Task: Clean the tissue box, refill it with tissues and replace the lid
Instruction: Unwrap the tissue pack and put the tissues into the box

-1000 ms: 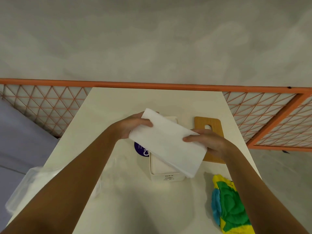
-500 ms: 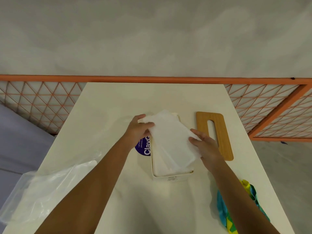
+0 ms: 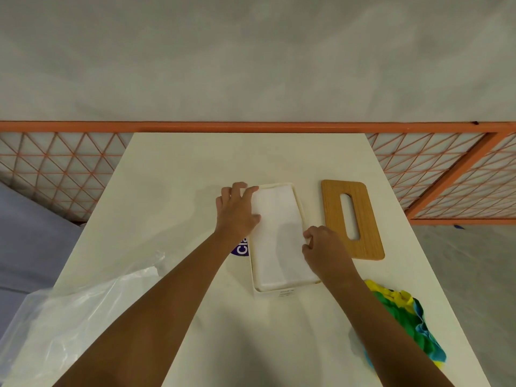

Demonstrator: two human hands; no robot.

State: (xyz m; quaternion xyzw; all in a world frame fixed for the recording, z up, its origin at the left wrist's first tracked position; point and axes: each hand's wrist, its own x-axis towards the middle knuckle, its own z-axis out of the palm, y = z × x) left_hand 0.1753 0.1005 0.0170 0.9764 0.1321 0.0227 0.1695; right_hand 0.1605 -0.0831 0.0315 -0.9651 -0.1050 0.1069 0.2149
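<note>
Stack down since half a second back: tissues (image 3: 276, 238) then held askew above the tissue box (image 3: 276, 293), now lying flat inside it, edges squared to the walls.

Near edge: crumpled clear plastic bag (image 3: 69, 317) at left, hanging off the table (image 3: 251, 157). Bright green-yellow-blue cloth (image 3: 405, 317) at right, partly under the right forearm.

Mid-table: box open, long axis running away from the person. Purple sticker (image 3: 242, 249) touching its left wall, half hidden by the left wrist.

Left hand (image 3: 237, 213) at the far-left corner, fingers spread and fairly straight, thumb laid on the tissues; pressing, not gripping. Right hand (image 3: 324, 247) at the right rim, fingers curled inward against the stack's edge; cannot tell whether they pinch the tissues or only tuck them.

Lid (image 3: 333, 213), wooden, slotted, flat on the table just right of the box, apart from it. Long axis nearly parallel to the box's. Right hand is the nearer one, almost touching its left edge. Nothing lies between lid and box.

Judgement: refill looks done; lid comes next, a short leftward carry.

Far: orange mesh railing (image 3: 251, 127), grey floor beyond.
</note>
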